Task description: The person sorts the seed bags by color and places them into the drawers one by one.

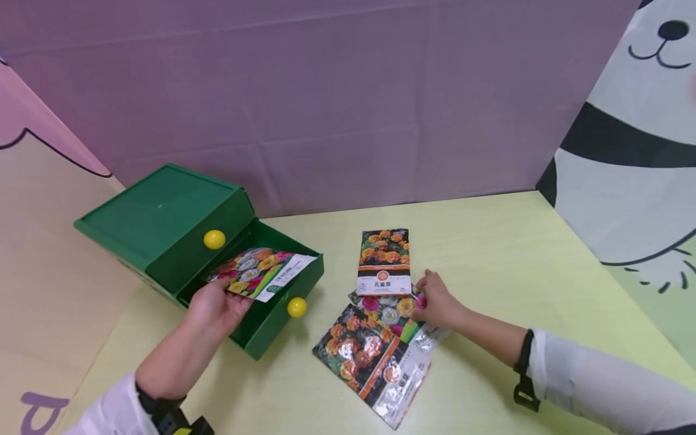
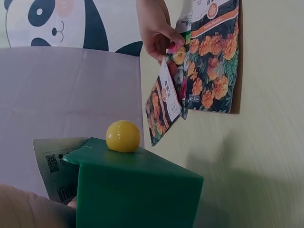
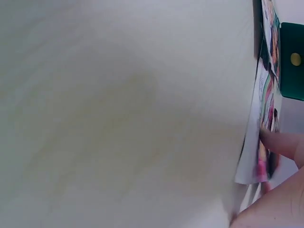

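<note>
My left hand (image 1: 217, 311) holds a seed packet (image 1: 258, 270) printed with mixed-colour flowers, over the pulled-out lower drawer (image 1: 269, 335) of a small green drawer box (image 1: 168, 211). In the left wrist view the packet's pale back (image 2: 54, 166) with printed codes shows behind the drawer front. On the table, my right hand (image 1: 441, 302) pinches the edge of another mixed-flower packet (image 1: 388, 311). That one lies partly covered between two orange-flower packets, an upper one (image 1: 383, 260) and a lower, tilted one (image 1: 370, 362). The right wrist view shows thumb and fingers at its edge.
Yellow ball knobs sit on the upper drawer (image 1: 214, 239) and the lower drawer front. The drawer box stands at the table's left, close to the purple back wall (image 1: 337, 109). A panda-printed wall (image 1: 641, 139) rises at the right of the pale yellow table (image 1: 489, 241).
</note>
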A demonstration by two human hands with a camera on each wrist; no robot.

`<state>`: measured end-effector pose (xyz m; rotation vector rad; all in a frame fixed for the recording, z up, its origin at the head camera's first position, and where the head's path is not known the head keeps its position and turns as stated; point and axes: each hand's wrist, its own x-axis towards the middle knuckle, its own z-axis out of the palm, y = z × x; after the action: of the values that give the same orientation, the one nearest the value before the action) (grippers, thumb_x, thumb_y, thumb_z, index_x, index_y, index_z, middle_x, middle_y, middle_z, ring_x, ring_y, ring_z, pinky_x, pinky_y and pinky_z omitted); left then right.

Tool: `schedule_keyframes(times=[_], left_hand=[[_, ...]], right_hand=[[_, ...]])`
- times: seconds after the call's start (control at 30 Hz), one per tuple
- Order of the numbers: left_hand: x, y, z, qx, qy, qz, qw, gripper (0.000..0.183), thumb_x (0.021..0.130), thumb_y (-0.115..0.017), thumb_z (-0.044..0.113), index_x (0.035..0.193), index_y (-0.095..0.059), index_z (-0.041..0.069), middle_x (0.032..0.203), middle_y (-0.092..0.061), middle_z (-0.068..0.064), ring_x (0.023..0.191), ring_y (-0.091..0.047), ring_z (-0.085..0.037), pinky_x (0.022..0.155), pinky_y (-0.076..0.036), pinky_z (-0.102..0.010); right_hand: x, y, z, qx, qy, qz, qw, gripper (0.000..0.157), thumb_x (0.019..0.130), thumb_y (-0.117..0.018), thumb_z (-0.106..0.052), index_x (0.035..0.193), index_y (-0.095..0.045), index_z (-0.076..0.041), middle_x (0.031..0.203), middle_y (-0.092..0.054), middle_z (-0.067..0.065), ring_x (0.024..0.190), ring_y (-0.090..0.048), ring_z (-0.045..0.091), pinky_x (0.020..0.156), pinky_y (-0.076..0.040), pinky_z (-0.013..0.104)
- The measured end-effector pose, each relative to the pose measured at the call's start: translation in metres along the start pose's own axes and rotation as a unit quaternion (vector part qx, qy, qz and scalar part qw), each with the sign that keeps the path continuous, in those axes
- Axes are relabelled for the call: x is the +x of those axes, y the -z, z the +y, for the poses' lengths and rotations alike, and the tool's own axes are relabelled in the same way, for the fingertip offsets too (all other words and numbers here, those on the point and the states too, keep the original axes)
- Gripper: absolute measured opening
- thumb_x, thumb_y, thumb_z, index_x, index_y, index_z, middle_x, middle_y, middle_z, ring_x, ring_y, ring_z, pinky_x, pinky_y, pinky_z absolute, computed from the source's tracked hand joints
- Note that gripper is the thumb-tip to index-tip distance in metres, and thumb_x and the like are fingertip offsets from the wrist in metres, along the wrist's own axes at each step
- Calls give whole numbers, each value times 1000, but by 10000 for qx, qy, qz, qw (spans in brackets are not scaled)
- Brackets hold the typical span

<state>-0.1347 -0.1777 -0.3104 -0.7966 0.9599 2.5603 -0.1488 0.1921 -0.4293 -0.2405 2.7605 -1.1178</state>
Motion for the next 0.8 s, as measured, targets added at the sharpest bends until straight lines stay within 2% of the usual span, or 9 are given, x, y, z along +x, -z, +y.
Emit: schedule_keyframes(times=[0.1,0.2,0.3,0.37,0.47,0.6,0.7,0.8], left_hand=[[0,0,1,-3,-22,-43,10000,51,101,-19,29,147,2,23,149,-16,1,129,-27,-14,108,-26,-29],[0,-1,1,209,-142,-16,9997,51,102,-20,27,147,3,22,150,-13,1,129,-26,-13,109,-25,-28],[-1,-3,0,491,-337,130,9981,54,102,-21,25,146,7,20,151,-9,1,131,-22,-12,109,-24,-27],[-2,-4,-1,667,-459,209,9965,55,101,-22,25,146,11,19,152,-5,0,132,-19,-12,110,-22,-26],[-3,-5,-2,724,-563,320,9953,58,101,-22,24,145,16,22,153,-1,0,133,-15,-12,110,-19,-25],[-3,-5,-1,634,-673,314,9952,60,101,-22,20,143,20,24,153,6,3,134,-9,-11,111,-15,-24],[0,-4,0,567,-739,225,9954,61,100,-22,17,142,21,22,152,11,6,134,-5,-10,112,-12,-24],[2,-3,2,582,-797,167,9950,59,101,-21,17,143,20,21,152,13,8,134,-2,-8,112,-10,-24]], right_hand=[[0,1,3,198,-70,5,9998,48,62,-75,-2,96,-43,5,140,-13,40,122,-24,54,101,-29,59],[1,4,5,363,-201,-44,9991,45,64,-74,-1,94,-42,2,142,-15,37,123,-24,53,101,-28,59],[2,10,5,478,-394,-80,9980,40,67,-73,-2,94,-43,0,142,-22,33,125,-24,51,102,-27,59],[2,16,4,510,-505,-63,9974,40,70,-71,-3,96,-42,0,139,-31,32,122,-32,49,101,-31,57],[3,25,3,650,-720,13,9953,41,73,-69,-2,101,-40,1,125,-45,33,110,-47,42,95,-41,50],[3,35,3,962,-1067,64,9896,44,76,-66,-1,108,-37,3,108,-54,32,86,-59,30,76,-52,38],[2,41,4,1130,-1278,25,9853,51,77,-65,-4,116,-34,6,107,-54,32,78,-61,25,68,-53,34],[1,44,6,1098,-1407,-41,9839,63,78,-66,-8,128,-32,8,111,-53,32,78,-61,23,70,-53,34]])
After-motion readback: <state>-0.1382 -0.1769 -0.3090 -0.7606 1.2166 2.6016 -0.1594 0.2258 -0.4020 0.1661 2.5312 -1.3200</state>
